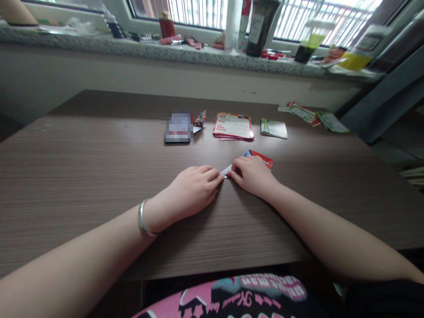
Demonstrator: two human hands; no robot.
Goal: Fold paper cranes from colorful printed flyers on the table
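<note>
A small folded paper, red and blue with a white underside, lies on the brown wooden table. My right hand rests on it with fingers curled, pressing its left corner down. Palm down beside it, my left hand brings its closed fingertips to the same white corner. A silver bangle circles my left wrist. Most of the paper is hidden under my right hand.
Farther back lie a dark phone, a small folded paper figure, a stack of red printed leaflets, a green-white leaflet stack and loose leaflets. Bottles and clutter crowd the stone windowsill.
</note>
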